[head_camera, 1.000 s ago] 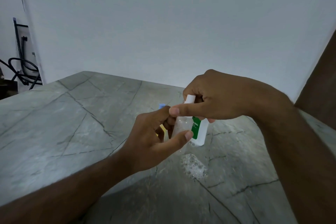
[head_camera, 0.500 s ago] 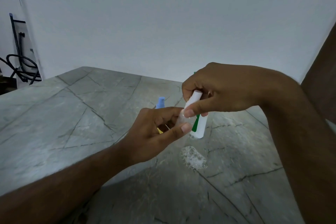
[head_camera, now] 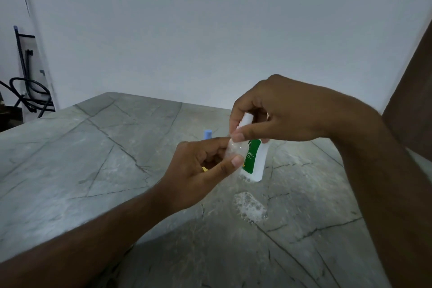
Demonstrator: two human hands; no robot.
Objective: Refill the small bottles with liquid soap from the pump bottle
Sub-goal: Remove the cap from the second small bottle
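Observation:
My left hand (head_camera: 198, 170) grips a small clear bottle (head_camera: 233, 151) held above the counter, thumb and fingers around its body. My right hand (head_camera: 275, 114) comes from above and pinches the bottle's white cap (head_camera: 245, 120) between thumb and fingers. Just behind them a white bottle with a green label (head_camera: 257, 161) stands on the counter, its top hidden by my right hand. A blue cap (head_camera: 207, 134) of another small bottle peeks out behind my left hand; its body is hidden.
A patch of soap foam (head_camera: 250, 208) lies on the grey stone counter (head_camera: 93, 159) in front of the white bottle. A small yellow thing (head_camera: 204, 169) shows under my left fingers. A white wall rises behind, and black tubing (head_camera: 28, 91) sits at the far left.
Both hands have kept their hold on the small bottle and its cap. They have shifted slightly, and the white cap now leans more to the right.

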